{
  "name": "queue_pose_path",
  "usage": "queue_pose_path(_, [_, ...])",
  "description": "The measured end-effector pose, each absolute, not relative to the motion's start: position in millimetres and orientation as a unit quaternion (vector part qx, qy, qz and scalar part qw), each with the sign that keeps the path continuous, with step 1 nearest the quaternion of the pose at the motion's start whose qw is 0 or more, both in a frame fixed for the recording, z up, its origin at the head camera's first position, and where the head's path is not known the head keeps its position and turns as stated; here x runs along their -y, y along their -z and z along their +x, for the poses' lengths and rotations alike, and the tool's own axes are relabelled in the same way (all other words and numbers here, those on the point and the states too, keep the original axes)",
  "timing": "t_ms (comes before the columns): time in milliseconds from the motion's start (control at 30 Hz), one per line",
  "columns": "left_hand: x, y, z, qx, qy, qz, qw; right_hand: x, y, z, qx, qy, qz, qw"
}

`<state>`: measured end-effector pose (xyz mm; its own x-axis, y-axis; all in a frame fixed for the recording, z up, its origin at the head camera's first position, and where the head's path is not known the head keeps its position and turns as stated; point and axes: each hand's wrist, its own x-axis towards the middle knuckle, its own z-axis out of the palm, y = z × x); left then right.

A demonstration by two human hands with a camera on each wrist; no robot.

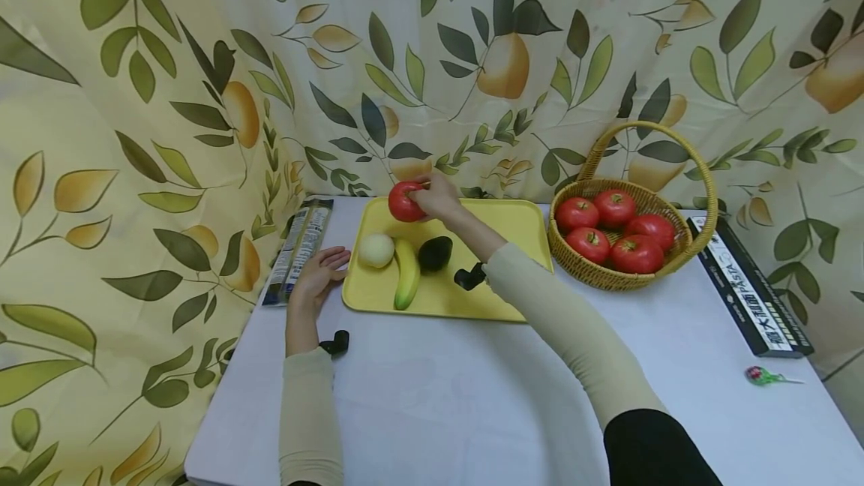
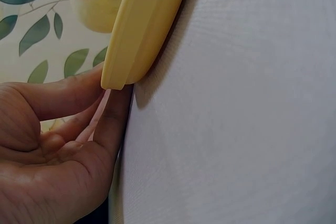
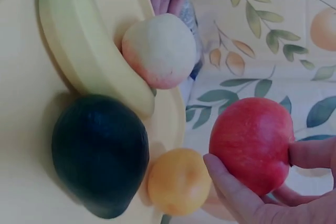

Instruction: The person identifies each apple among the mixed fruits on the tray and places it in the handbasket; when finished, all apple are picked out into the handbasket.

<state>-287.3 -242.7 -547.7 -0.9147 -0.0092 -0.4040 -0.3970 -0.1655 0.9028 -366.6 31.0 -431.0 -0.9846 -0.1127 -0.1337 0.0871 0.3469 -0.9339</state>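
My right hand [image 1: 440, 197] grips a red apple [image 1: 405, 202] above the back left of the yellow tray [image 1: 496, 291]. In the right wrist view, thumb and fingers press its sides. Below it on the tray are a banana [image 1: 406, 276], a dark green avocado [image 1: 435, 253] and a pale peach [image 1: 376, 250] with a pink blush. A round orange-yellow fruit [image 3: 179, 182] shows in the right wrist view; the apple and hand hide it in the head view. My left hand [image 1: 319, 274] touches the tray's left edge, its fingers fairly straight along the rim [image 2: 121, 51].
A wicker basket [image 1: 587, 276] with a tall handle and several red apples [image 1: 637, 254] stands right of the tray. Beyond it lies a black pasta box [image 1: 749, 291], with a wrapped lollipop [image 1: 763, 376] nearer me. Printed packets [image 1: 300, 246] lie left. A patterned curtain [image 1: 472, 118] hangs behind.
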Motion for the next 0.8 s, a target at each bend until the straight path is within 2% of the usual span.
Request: queue_pose_path(800, [242,553,-288,-0.637,-0.744,-0.156,0.126,-80,409,-348,-0.815,0.572,-0.022,0.094])
